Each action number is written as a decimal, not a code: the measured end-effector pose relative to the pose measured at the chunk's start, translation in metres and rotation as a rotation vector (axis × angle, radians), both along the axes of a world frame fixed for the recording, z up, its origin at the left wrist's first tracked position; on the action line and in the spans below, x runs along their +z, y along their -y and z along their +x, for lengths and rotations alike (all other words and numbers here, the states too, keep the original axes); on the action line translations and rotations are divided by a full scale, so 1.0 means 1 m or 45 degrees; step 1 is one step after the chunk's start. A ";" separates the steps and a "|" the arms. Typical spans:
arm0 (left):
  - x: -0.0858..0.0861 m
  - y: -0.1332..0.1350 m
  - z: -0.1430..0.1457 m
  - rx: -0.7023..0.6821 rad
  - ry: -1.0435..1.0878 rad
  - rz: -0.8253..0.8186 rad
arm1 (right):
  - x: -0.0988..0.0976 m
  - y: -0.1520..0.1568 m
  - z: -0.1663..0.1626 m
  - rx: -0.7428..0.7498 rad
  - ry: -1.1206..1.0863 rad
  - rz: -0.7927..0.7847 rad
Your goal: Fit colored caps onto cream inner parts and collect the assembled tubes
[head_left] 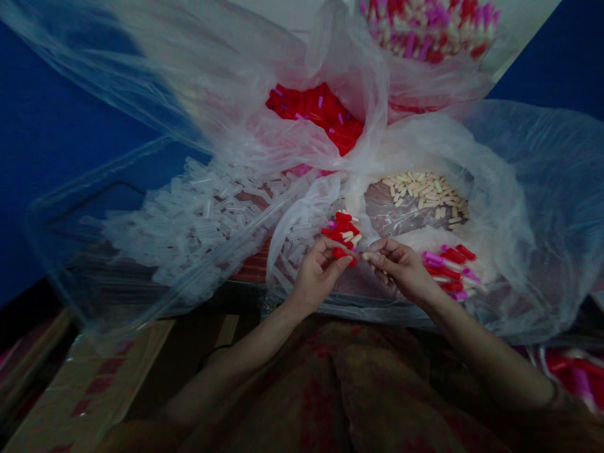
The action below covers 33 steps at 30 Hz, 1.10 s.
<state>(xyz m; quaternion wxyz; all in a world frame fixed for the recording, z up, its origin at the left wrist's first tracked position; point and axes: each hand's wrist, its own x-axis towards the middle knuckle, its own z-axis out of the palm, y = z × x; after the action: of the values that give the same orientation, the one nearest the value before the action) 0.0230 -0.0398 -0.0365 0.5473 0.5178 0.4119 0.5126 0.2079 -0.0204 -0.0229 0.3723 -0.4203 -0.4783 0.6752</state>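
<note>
My left hand (321, 267) is closed, pinching small red plastic caps (338, 253) between thumb and fingers. Close beside it, my right hand (396, 263) grips a small cream-coloured plastic piece (367, 256) at its fingertips. The two hands nearly meet over the plastic bags. Just beyond my left hand lies a little heap of red, pink and cream pieces (343, 228). Right of my right hand, more red and magenta tubes (450, 267) rest on clear plastic. What the curled fingers of my right hand hold underneath is partly hidden.
A clear plastic bin (89, 314) at left holds many translucent tubes (198, 220). Open bags contain red pieces (321, 110) and cream pieces (427, 192). A filled bag of mixed pieces (431, 28) stands at the back. A taped cardboard box (94, 384) sits low left.
</note>
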 end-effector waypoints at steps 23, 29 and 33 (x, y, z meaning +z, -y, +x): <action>-0.005 0.011 0.007 -0.172 -0.815 0.284 | 0.005 -0.009 0.009 0.352 0.657 0.908; -0.029 0.015 0.022 -0.084 -1.135 0.222 | -0.012 -0.020 0.018 0.432 0.790 0.776; -0.033 0.011 0.026 -0.118 -1.502 0.288 | -0.023 -0.034 0.034 0.129 0.673 0.463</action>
<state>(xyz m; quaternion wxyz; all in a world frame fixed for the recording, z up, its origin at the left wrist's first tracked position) 0.0488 -0.0506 -0.0690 0.1898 0.7873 0.5658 0.1551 0.2423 0.0136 -0.0454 0.2701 -0.4836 -0.6914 0.4638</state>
